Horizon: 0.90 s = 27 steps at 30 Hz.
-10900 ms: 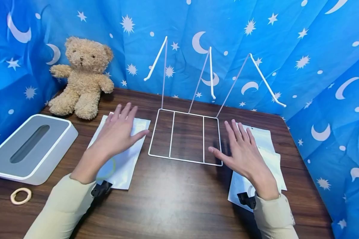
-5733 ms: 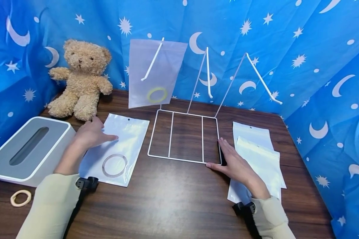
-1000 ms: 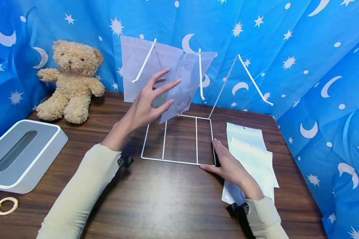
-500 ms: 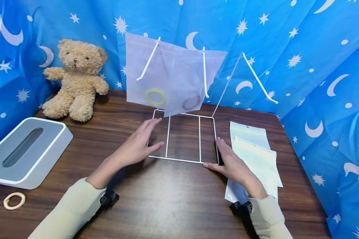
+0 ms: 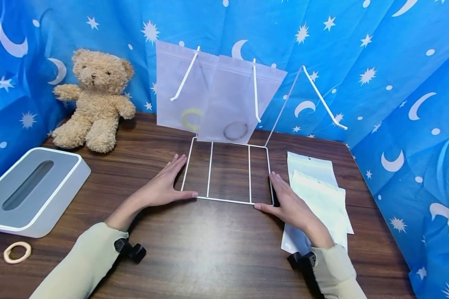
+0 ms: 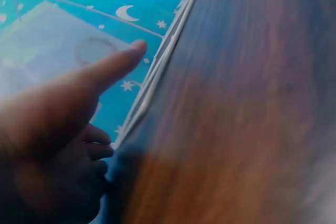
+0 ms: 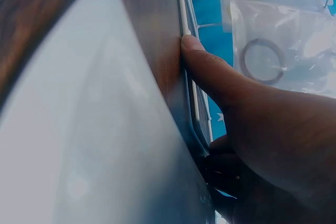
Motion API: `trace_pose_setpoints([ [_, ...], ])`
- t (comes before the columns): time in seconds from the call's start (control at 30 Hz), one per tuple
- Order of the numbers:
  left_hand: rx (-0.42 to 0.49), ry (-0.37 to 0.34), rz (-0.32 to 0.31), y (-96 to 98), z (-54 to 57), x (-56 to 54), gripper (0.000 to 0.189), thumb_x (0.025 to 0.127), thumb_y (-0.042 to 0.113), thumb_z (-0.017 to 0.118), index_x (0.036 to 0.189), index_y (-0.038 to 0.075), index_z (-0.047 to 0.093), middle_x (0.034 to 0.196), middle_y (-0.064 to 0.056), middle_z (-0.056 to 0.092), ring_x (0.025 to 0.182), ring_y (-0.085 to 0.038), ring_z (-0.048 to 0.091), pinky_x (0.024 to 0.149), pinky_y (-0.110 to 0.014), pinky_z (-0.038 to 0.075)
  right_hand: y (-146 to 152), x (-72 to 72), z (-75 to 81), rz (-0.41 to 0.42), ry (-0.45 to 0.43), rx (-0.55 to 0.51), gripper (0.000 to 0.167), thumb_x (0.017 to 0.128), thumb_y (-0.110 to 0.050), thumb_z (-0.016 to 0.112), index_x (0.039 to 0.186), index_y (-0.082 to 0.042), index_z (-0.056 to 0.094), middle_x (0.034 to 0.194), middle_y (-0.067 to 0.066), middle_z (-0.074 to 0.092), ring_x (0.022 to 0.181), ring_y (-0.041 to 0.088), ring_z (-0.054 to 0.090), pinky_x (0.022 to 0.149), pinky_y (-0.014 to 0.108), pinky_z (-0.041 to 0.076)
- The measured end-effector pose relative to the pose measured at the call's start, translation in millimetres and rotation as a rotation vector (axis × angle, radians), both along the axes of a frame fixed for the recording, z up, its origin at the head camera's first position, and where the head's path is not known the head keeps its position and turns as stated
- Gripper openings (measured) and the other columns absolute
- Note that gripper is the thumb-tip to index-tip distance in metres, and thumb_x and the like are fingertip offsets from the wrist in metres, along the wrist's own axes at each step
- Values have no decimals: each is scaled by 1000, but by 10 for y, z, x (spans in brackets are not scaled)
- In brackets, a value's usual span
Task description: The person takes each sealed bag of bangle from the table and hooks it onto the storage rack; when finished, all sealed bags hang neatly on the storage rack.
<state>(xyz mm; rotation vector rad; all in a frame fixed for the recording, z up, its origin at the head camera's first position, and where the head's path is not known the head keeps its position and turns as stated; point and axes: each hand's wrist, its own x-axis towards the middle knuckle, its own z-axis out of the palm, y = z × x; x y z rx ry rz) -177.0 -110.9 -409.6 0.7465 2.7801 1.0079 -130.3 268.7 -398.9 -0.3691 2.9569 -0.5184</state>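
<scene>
A white wire display rack (image 5: 224,201) stands on the table, with three prongs rising at its back. From the left prong hangs a translucent zip bag (image 5: 170,79) with a yellow ring in it, and from the middle prong a second zip bag (image 5: 224,95) with a brownish ring, overlapping the first. My left hand (image 5: 159,189) is at the rack's front left corner, fingers straight along the side, thumb by the front bar. My right hand (image 5: 295,207) rests at the front right corner, its thumb (image 7: 194,45) on the bar and its fingers extended along the side.
Several white bags (image 5: 318,195) lie overlapping beside my right hand. At the left are a grey-topped tissue box (image 5: 65,182), a pale ring (image 5: 28,251) and a teddy bear (image 5: 93,99). A blue star curtain (image 5: 389,99) encloses the table (image 5: 209,257).
Both zip bags, earlier lying at the left, now hang on the left and middle prongs. My left hand let go of the second bag and came down to the rack's corner; that bag swung to face forward.
</scene>
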Motion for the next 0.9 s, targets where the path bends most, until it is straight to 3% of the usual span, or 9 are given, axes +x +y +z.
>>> trace_pose_setpoints([
  [0.3, -57, 125, -23, 20, -99, 9, 111, 79, 69, 67, 154, 0, 22, 160, -14, 21, 148, -28, 9, 119, -42, 6, -3, -3, 13, -10, -8, -5, 114, 79, -75, 59, 157, -4, 15, 161, 18, 14, 146, 35, 14, 112, 57, 23],
  [0.9, -90, 135, -28, 21, -163, 19, 110, 82, 70, 61, 155, 0, 19, 161, -15, 17, 148, -28, 9, 118, -43, 6, 7, 10, 20, 5, 13, -2, 112, 81, -73, 59, 156, -3, 17, 160, 19, 16, 146, 35, 16, 112, 55, 24],
])
